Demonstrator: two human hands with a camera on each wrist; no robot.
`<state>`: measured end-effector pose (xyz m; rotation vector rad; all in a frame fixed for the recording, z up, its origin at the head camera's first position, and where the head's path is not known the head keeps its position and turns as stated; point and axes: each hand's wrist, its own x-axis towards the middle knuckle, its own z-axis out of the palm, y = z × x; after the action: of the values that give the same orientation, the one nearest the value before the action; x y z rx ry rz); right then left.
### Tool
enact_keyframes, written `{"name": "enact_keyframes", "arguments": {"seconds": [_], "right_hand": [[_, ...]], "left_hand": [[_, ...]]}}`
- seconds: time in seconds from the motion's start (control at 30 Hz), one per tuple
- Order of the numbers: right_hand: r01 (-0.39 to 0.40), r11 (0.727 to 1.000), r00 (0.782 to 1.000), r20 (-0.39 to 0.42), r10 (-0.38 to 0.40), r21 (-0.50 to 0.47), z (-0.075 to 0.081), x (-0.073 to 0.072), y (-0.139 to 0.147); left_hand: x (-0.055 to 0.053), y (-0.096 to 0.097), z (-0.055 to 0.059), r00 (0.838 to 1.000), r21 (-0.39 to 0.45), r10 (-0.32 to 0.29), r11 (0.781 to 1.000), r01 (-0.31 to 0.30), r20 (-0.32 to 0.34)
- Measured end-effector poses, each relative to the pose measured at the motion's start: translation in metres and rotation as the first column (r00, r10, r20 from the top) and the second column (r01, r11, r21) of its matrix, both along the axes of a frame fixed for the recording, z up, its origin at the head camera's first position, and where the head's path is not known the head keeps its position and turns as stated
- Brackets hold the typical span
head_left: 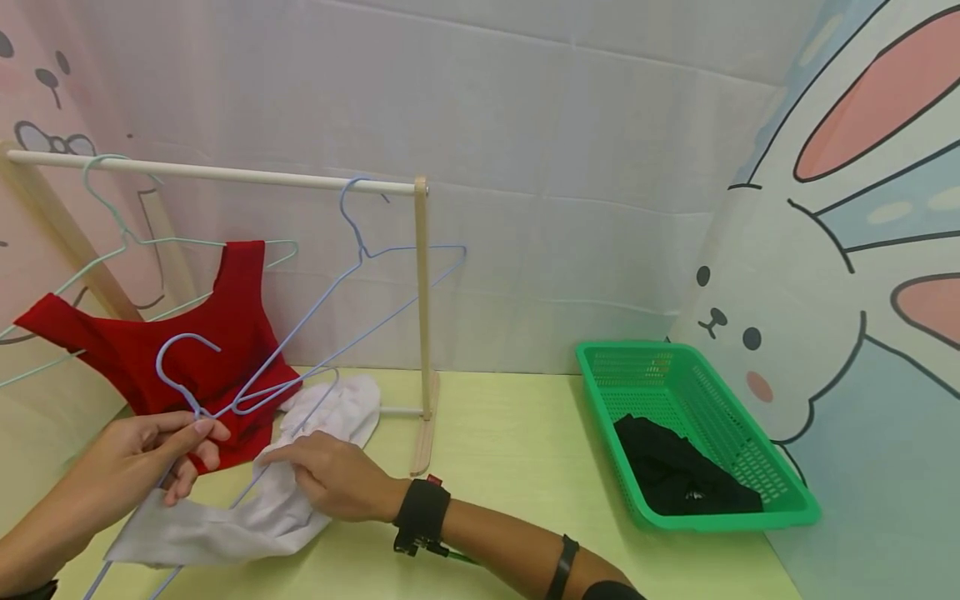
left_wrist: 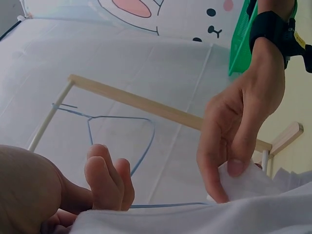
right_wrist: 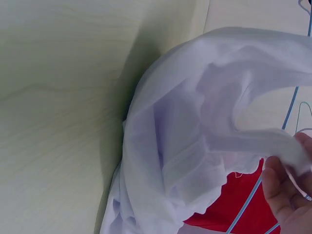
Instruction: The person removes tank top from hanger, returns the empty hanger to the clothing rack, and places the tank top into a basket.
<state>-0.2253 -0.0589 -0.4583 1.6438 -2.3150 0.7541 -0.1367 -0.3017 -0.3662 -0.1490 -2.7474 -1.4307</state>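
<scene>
The left hand (head_left: 161, 450) pinches the blue hanger (head_left: 178, 390) just below its hook, probably so that the hanger is steady and its arms are free; the right hand (head_left: 333, 477) pinches the white garment (head_left: 247, 527), which lies partly across this hanger, perhaps to control its edge; on the black cloth (head_left: 675, 471) inside the green basket (head_left: 722, 417), a pale mark is too small for reading; no other lettering is visible

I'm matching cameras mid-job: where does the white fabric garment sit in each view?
Head: white fabric garment at lower left, pinched by the right hand.
Left wrist: garment along the bottom edge, centre to right.
Right wrist: garment fills the middle.
Shared landmark: pale yellow tabletop, bottom in head, right edge in left wrist, left side in right wrist.
</scene>
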Motion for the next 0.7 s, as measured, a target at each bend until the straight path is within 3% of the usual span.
{"name": "enact_keyframes", "arguments": {"seconds": [0.13,0.47,0.7], "right_hand": [[-0.039,0.999,0.998,-0.04,0.039,-0.007,-0.001,0.006,-0.003],[-0.018,1.0,0.982,-0.187,0.02,0.012,0.001,0.025,-0.012],[0.01,0.999,0.949,-0.315,0.002,0.035,0.003,0.035,-0.016]], "left_hand": [[0.0,0.0,0.0,1.0,0.006,0.009,1.0,-0.009,0.012],[-0.003,0.001,-0.002,1.0,0.039,0.019,0.999,-0.02,0.01],[-0.004,0.001,-0.004,0.999,0.046,0.035,0.998,-0.036,0.019]]}}
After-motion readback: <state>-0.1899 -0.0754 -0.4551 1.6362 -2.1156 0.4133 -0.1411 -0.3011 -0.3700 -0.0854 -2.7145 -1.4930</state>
